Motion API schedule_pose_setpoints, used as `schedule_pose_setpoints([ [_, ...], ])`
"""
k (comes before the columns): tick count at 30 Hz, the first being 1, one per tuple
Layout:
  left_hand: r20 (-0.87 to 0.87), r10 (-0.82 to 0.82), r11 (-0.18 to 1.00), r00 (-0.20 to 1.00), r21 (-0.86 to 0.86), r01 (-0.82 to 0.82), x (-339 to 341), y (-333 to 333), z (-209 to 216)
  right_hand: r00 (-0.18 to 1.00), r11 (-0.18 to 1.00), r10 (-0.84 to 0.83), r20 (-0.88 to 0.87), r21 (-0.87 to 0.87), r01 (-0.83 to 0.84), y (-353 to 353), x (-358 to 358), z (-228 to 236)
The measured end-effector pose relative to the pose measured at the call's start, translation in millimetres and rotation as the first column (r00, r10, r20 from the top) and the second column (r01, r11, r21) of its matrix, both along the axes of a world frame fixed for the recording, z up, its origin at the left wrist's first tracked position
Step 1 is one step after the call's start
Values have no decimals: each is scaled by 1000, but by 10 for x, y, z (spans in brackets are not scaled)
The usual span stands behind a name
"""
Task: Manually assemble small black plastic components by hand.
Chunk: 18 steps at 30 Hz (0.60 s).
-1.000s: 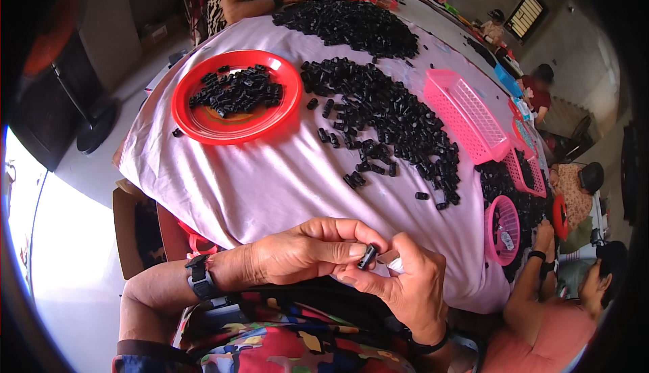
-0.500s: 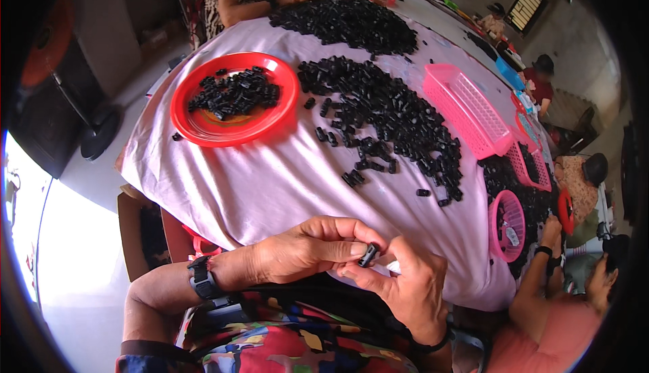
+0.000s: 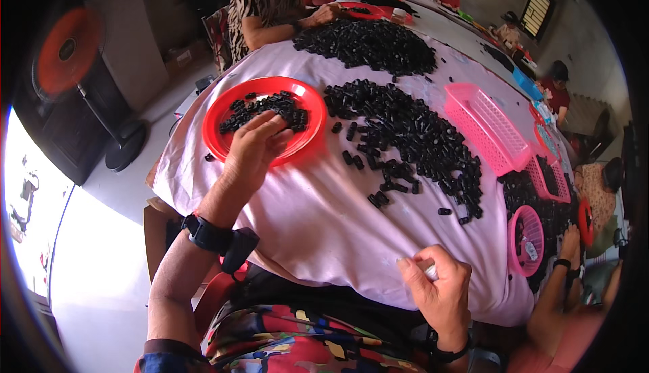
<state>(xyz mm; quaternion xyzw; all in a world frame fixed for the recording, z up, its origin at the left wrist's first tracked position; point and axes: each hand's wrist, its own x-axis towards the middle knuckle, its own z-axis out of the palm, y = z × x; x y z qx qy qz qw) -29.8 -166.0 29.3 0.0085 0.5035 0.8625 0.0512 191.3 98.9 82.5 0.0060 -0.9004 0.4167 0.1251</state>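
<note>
My left hand reaches over the near rim of a round red plate, its fingers stretched out and apart from the thumb. Small black cylindrical parts lie heaped in the plate, partly behind those fingers. I see no part clearly held in that hand. My right hand is closed above the cloth near the table's front edge. A small white object shows between its thumb and curled fingers; its kind cannot be made out. Right of the plate spreads a loose pile of the same black parts.
A second black pile lies farther back on the pink cloth. At the right stand a long pink basket and a round pink basket. Co-workers sit around the table. A pedestal fan stands on the left.
My left hand has left my right and moved up and left to the red plate. The black part it pinched is no longer visible between my hands. The whole view has shifted slightly.
</note>
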Motion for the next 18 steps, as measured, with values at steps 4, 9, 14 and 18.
schedule_pose_setpoints([
  [4,-18,204,960,979,-191,-204,29,215,-6,996,991,-91,-6,101,91,212,-122,-145],
  [9,-351,-435,783,829,-602,155,192,644,47,993,976,-115,-1,184,114,280,-156,-261],
  [14,-401,-668,449,627,-889,-91,436,1142,-87,996,974,-91,6,211,88,248,-112,-245],
  [18,-356,-689,321,631,-931,-175,529,1164,-153,996,970,-88,-1,228,86,230,-84,-238],
])
